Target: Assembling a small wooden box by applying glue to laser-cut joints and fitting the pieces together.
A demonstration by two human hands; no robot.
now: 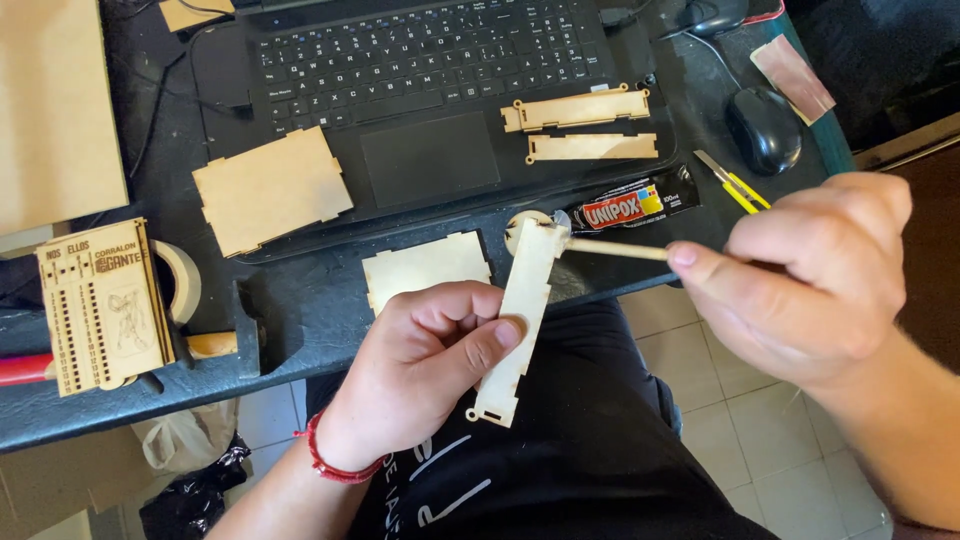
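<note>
Hands, two of them, work over the person's lap at the edge of a dark desk (pixel 300 310). The left hand (pixel 425 365), with a red cord bracelet (pixel 325 462) at its wrist, is closed around one long, narrow laser-cut wooden strip (pixel 520 315), thumb pressed on its pale face; the strip stands nearly upright, notched along its edges, with a small ring-shaped tab at its lower corner. The right hand (pixel 815 275) pinches one thin wooden stick (pixel 615 250) between thumb and fingers, and the stick's far tip meets the strip's top end.

Five more flat cut pieces of the same pale, matte board lie about: two slim tabbed strips (pixel 580 125) side by side on the black laptop (pixel 420 90), one larger notched panel (pixel 270 188) on the laptop's left corner, one small panel (pixel 425 268) on the desk just behind the left hand, and one engraved panel (pixel 100 305) with rows of small slots at the left. A big plain board (pixel 55 100) fills the upper left corner.

One black glue tube (pixel 630 205) with a red and yellow label lies just beyond the stick. One roll of masking tape (pixel 180 280) sits beside the engraved panel. One yellow-handled cutter (pixel 735 185) and one black mouse (pixel 765 128) lie at the right, near a scrap of sandpaper (pixel 792 75).
</note>
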